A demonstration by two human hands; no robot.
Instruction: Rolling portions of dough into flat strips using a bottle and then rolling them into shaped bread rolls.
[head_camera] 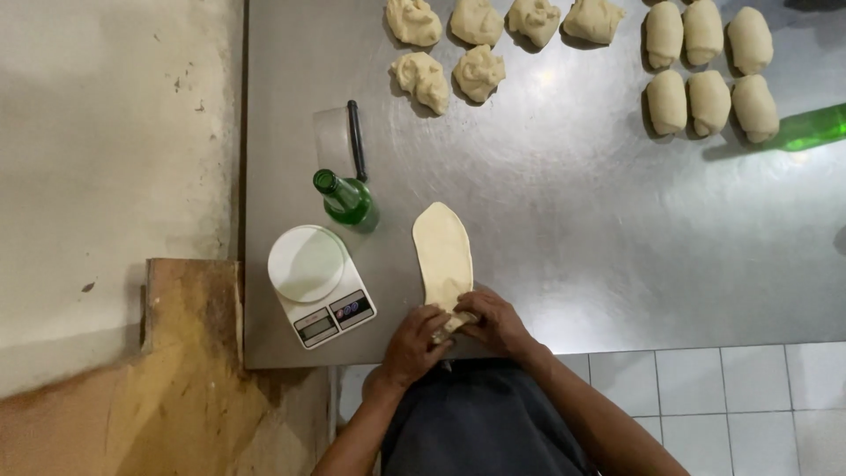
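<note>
Pinching the near end of a flat dough strip (pixel 442 251) with both hands, at the near edge of a shiny steel table (pixel 573 229). Left hand (pixel 416 344) curled shut on the dough's near left corner, fingers bent over it. Right hand (pixel 495 322) curled shut on the same end from the other side, thumb and fingers pressed on the dough. Hands touching each other, with a small rolled bit of dough between them. Rest of the strip lying flat and long, stretching away from the hands.

Just left of the left hand, a white scale (pixel 319 284) with a round plate. Beyond the scale, a green bottle (pixel 346 199) standing up. Beyond that, a scraper (pixel 342 139) with a black handle, lying flat.

Far ahead of the hands, six rough lumps (pixel 476 44) of dough in two rows. Far ahead and to the right of the right hand, six smooth rolls (pixel 709 66) in two neat rows. Beside the rolls, a second bottle (pixel 811 129), green too, lying on its side.

Table grey, bright with light spots. Left of the table, a pale stained wall (pixel 115 132) and a brown wooden board (pixel 189 370). Under and right of the right arm, white floor tiles (pixel 749 405). Dark apron (pixel 480 423) below the hands.
</note>
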